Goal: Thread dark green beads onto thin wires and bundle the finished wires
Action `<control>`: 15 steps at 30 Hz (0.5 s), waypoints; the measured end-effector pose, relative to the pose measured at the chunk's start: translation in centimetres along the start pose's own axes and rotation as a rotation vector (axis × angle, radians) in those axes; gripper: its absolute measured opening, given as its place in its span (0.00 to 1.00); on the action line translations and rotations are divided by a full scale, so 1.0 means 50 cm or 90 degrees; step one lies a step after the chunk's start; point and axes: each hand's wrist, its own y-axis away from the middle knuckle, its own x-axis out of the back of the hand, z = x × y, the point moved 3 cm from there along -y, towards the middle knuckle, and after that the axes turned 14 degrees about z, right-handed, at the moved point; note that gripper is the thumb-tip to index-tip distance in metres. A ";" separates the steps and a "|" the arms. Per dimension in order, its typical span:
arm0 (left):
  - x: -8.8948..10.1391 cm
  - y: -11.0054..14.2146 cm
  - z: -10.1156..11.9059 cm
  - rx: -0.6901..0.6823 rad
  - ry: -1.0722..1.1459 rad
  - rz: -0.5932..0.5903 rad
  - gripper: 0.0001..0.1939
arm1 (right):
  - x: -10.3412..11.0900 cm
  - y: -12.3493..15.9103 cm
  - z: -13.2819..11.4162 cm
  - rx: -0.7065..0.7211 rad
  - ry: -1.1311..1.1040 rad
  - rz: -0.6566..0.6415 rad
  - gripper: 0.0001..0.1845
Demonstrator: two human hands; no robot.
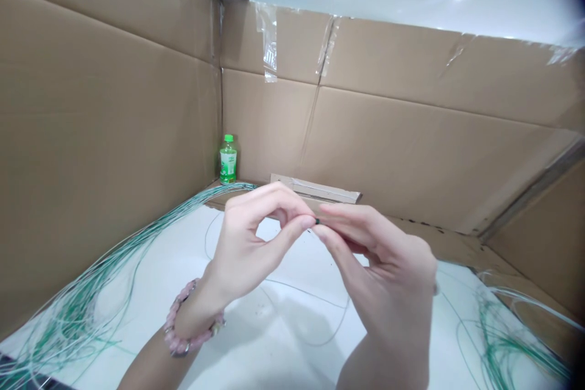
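My left hand [258,237] and my right hand [384,268] meet fingertip to fingertip above the white work surface [247,329]. Between the pinched thumbs and forefingers shows a small dark green piece [317,220]; most of it is hidden by the fingers, and I cannot tell whether it is part of a wire. Both hands are closed on it. A thin wire [306,292] curves across the surface below my hands, its upper end passing out of sight by the right hand. A pink bead bracelet [176,323] circles my left wrist.
A long bundle of green and white wires [150,234] runs along the left side. More green wires [503,335] lie at the right edge. A green bottle [228,160] stands in the back left corner. Tall cardboard walls [388,128] enclose the surface, with a cardboard strip [320,189] at the back.
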 end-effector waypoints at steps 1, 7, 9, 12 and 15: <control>0.000 0.001 0.000 -0.010 -0.007 0.005 0.06 | -0.002 0.000 0.000 0.001 0.008 0.001 0.07; -0.003 0.004 0.001 -0.075 -0.055 0.025 0.06 | -0.011 0.003 0.003 -0.046 0.031 0.011 0.06; -0.004 0.005 0.001 -0.086 -0.066 0.032 0.06 | -0.013 0.004 0.006 -0.067 0.029 0.004 0.07; -0.005 0.007 0.001 -0.090 -0.075 0.036 0.06 | -0.014 0.003 0.008 -0.083 0.026 -0.012 0.07; -0.004 0.007 0.003 -0.079 -0.084 0.027 0.07 | -0.011 -0.001 0.010 -0.087 0.030 -0.027 0.06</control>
